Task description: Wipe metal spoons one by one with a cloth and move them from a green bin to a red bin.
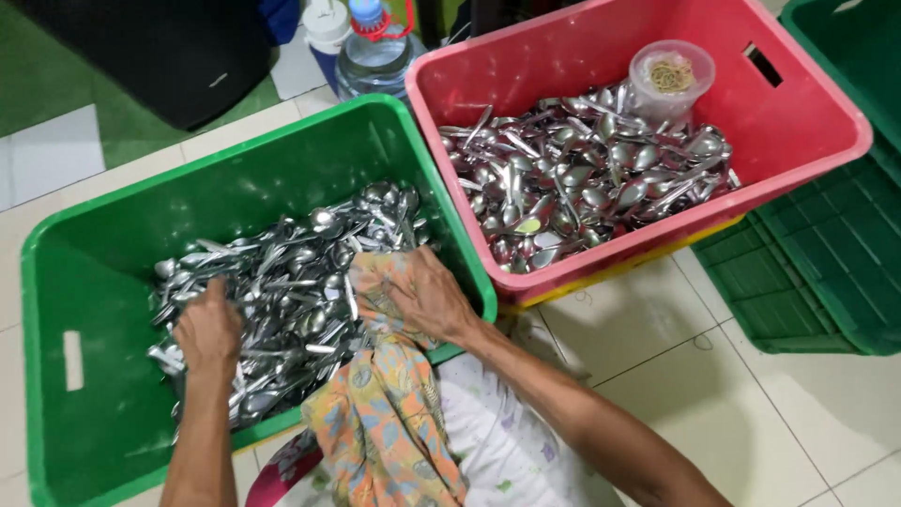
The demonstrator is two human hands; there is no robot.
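Gripping check: right hand [427, 299] bunched on patterned cloth [385, 394] at near rim of green crate [94, 253], fingers closed on fabric. Left hand [208, 330] curled down into spoons [282, 282], can't tell if any are pinched. My judgement: take few pcs at a time, wipe w/ cloth over crate so drops fall inside. Farther: red crate [817, 122] w/ more spoons, clear tub [671, 80].

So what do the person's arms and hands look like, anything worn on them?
Both arms are bare along all that shows: no sleeves, gloves or watch in view. The left hand and the right hand show no rings that I can make out. The fingers are partly hidden, so I can't be sure.
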